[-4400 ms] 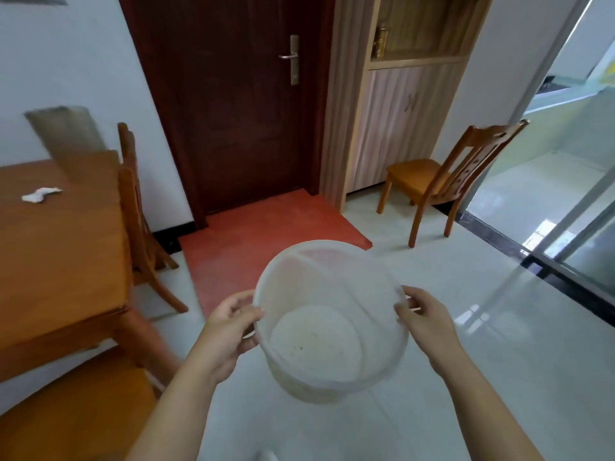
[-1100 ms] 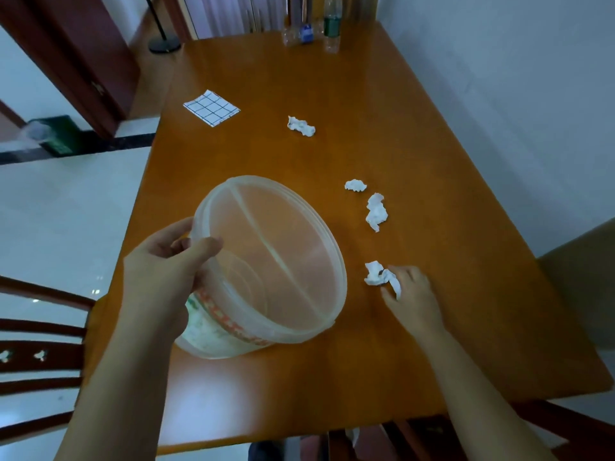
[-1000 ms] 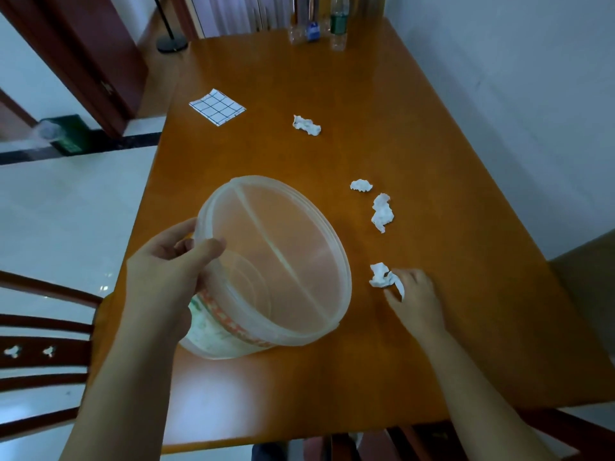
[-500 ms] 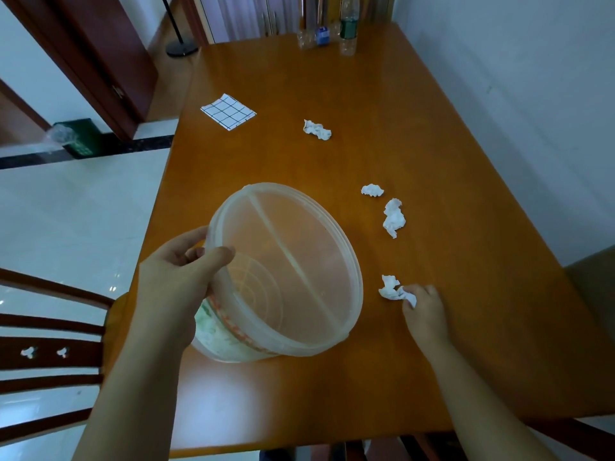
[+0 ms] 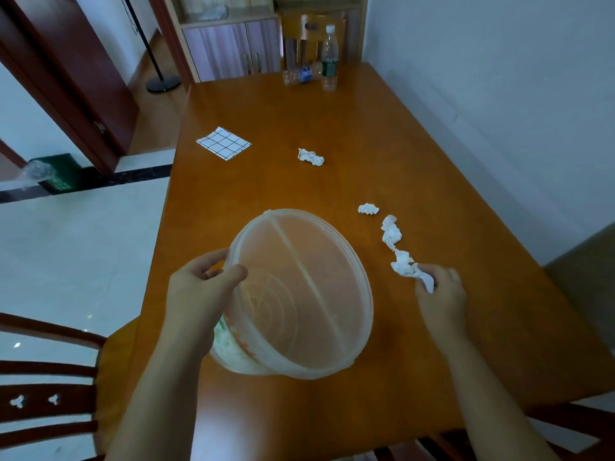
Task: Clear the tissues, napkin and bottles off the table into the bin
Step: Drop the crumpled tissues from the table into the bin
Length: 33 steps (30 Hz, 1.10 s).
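My left hand (image 5: 199,291) grips the rim of a translucent plastic bin (image 5: 301,294), tilted with its mouth toward me on the wooden table (image 5: 332,121). My right hand (image 5: 439,291) is closed on a crumpled white tissue (image 5: 404,266), to the right of the bin. Three more crumpled tissues lie on the table: one (image 5: 391,229) just beyond my right hand, one (image 5: 367,208) a little farther, one (image 5: 310,157) mid-table. A white napkin with a blue grid (image 5: 223,147) lies toward the left edge. At the far end an upright bottle (image 5: 329,59) stands beside a fallen bottle (image 5: 301,75).
A wooden chair back (image 5: 43,387) stands at the lower left by the table's corner. The table's right side runs along a white wall (image 5: 499,78). A cabinet (image 5: 233,44) stands beyond the far end, and a dark red door (image 5: 66,71) is at the left.
I carried the bin to the table and set it there tilted under my left hand. My right hand closed on the nearest tissue and has lifted it slightly off the table.
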Available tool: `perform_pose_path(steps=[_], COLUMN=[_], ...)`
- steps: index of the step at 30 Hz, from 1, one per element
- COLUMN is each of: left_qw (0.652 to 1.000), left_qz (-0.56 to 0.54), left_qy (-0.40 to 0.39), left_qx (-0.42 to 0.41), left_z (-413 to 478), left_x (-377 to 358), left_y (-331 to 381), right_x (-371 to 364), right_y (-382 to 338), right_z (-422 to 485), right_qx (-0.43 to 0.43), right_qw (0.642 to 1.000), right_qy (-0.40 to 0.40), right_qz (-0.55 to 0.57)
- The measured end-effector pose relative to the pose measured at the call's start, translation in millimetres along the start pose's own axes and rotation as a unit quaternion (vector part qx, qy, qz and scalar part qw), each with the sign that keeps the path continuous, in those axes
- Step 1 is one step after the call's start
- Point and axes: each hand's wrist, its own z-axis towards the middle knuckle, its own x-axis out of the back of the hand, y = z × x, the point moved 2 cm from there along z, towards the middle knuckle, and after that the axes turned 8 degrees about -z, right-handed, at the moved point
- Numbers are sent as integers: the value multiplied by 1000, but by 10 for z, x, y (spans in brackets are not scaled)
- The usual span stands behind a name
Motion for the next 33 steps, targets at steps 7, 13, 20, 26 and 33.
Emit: perform_pose_path(steps=[7,13,20,26,33], left_qw=[998,994,992,989,990], left_qz=[11,-14,-61,-97,-93], left_qy=[-60,-110,-107,-90,-46], left_qx=[20,19,-34,-71,-97], left_z=[130,192,320,523,878], left_x=[222,386,575,580,301], left_y=[-8,-53,-122,-41,59], right_x=[72,-207,-424,-380,-370], right_y=[-817,-1270,-1569,-1650,-1441], right_z=[-341,-699,-846,-687,-129], right_qx=[88,129,145,172,154], right_qw=[996,988,984,984,985], right_qy=[-7,-60,-100,-47,-2], right_qz=[34,50,27,-2,-84])
